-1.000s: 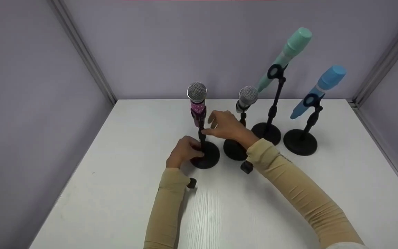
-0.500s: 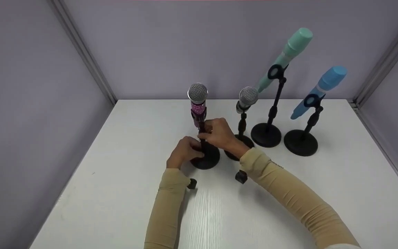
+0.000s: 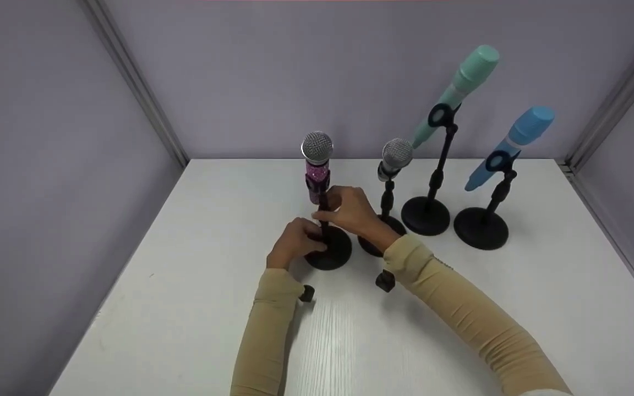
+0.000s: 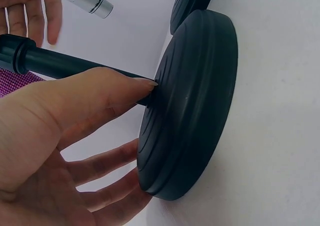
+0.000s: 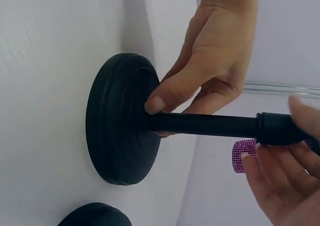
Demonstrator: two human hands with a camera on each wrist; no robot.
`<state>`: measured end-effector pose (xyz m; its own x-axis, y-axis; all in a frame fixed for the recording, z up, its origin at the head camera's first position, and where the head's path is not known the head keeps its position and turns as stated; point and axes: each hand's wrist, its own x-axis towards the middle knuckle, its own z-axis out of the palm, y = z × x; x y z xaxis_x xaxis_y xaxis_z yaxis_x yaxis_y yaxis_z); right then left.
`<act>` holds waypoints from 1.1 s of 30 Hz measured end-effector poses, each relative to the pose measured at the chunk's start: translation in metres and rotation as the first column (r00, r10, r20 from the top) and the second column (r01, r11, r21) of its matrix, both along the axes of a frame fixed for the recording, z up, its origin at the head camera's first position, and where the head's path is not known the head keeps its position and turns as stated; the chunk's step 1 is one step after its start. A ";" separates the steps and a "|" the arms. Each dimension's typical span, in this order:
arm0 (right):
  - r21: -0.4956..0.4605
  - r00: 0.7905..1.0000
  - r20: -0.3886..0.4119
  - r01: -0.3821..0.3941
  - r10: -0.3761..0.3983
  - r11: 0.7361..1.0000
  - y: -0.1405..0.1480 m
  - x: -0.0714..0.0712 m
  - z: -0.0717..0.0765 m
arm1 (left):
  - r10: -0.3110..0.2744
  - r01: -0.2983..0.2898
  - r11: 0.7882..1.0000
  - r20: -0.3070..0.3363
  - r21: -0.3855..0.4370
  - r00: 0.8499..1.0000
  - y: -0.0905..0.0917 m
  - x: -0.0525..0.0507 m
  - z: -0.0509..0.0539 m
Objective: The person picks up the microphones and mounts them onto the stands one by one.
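A pink glittery microphone (image 3: 317, 171) with a silver mesh head sits in the clip of a black desk microphone stand (image 3: 334, 257). My left hand (image 3: 293, 242) pinches the bottom of the stand's pole. In the left wrist view the left thumb lies along the pole where it meets the round base (image 4: 192, 106), and other fingers touch the base's edge. Higher up, my right hand (image 3: 353, 212) holds the pole between thumb and fingers. The right wrist view shows this right hand (image 5: 287, 178) around the thicker collar (image 5: 275, 128), below the pink handle.
Right of the hands stands a silver-headed microphone (image 3: 395, 155) on a black stand. Beyond it are a mint green microphone (image 3: 471, 69) on a taller stand and a blue microphone (image 3: 529, 126) on a short one. A grey wall (image 3: 251, 82) rises behind the white table (image 3: 185, 308).
My right hand has moved left and slightly down from beside the pole, and its fingers have closed on the pole. The left hand stays at the base.
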<state>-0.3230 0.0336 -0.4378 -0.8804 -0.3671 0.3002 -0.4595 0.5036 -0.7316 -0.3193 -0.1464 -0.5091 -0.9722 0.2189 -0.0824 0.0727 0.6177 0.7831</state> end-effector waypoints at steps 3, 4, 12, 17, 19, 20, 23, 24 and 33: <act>-0.013 1.000 0.029 -0.006 0.007 1.000 0.000 -0.001 0.000 | 0.003 -0.003 1.000 0.008 -0.004 1.000 0.001 0.000 -0.002; -0.015 0.999 0.040 -0.021 0.021 1.000 0.000 -0.001 0.001 | 0.006 -0.006 1.000 0.011 -0.007 1.000 0.001 0.000 -0.002; -0.072 0.976 0.153 -0.145 0.155 0.987 0.001 -0.003 0.006 | 0.030 -0.030 1.000 0.027 -0.001 0.999 -0.001 -0.001 0.000; -0.036 0.988 0.100 -0.118 0.121 0.992 -0.003 -0.001 0.006 | 0.030 -0.030 0.999 0.014 -0.011 0.999 -0.004 -0.002 -0.001; -0.011 0.998 0.035 -0.059 0.059 0.998 -0.004 0.000 0.005 | 0.013 -0.013 1.000 -0.002 -0.004 1.000 -0.005 -0.002 -0.001; -0.007 1.000 0.005 -0.027 0.027 1.000 -0.005 0.000 0.004 | 0.004 -0.004 1.000 -0.009 -0.001 1.000 -0.005 -0.002 -0.001; -0.023 0.998 -0.043 0.041 -0.042 0.999 -0.006 0.002 0.002 | -0.024 0.025 1.000 -0.020 0.004 1.000 -0.004 -0.002 -0.001; -0.031 0.998 -0.047 0.048 -0.049 0.998 -0.006 0.002 0.002 | -0.031 0.031 1.000 -0.021 0.002 0.999 -0.004 -0.002 -0.001; -0.078 0.992 0.097 -0.072 0.080 0.994 -0.005 0.000 0.006 | -0.035 0.035 0.999 -0.031 -0.002 0.999 -0.002 -0.002 -0.002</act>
